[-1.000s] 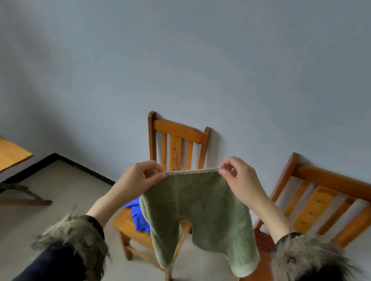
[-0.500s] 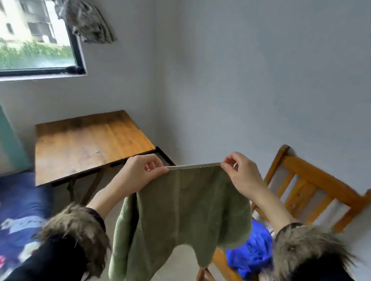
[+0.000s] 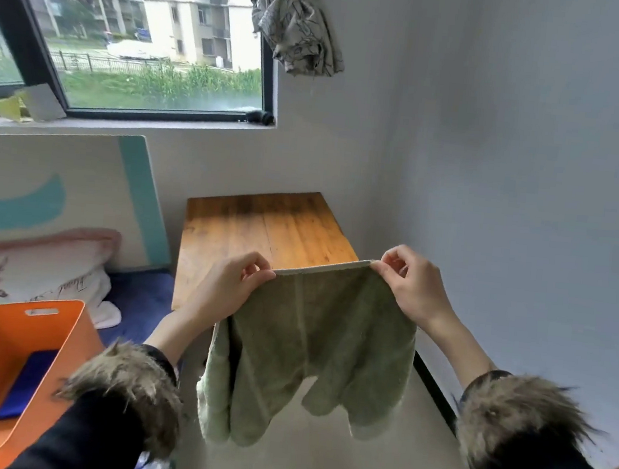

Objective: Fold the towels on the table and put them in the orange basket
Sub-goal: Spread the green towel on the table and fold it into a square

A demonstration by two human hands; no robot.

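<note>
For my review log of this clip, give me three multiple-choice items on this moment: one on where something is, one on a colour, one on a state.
1. Where is the orange basket?
A. On the wooden table
B. Low at the person's left, beside the bed
C. On the window sill

2. What colour is the towel held up by both hands?
A. Green
B. Red
C. White

3. How is that towel held?
A. Lying flat on the table
B. Bunched in one hand
C. Hanging, its top edge pinched at the two ends

Answers:
1 B: the basket sits at lower left, apart from the wooden table.
2 A: the green towel is pale green throughout.
3 C: the left hand and the right hand each pinch an end of the top edge, and the rest hangs free.
</note>
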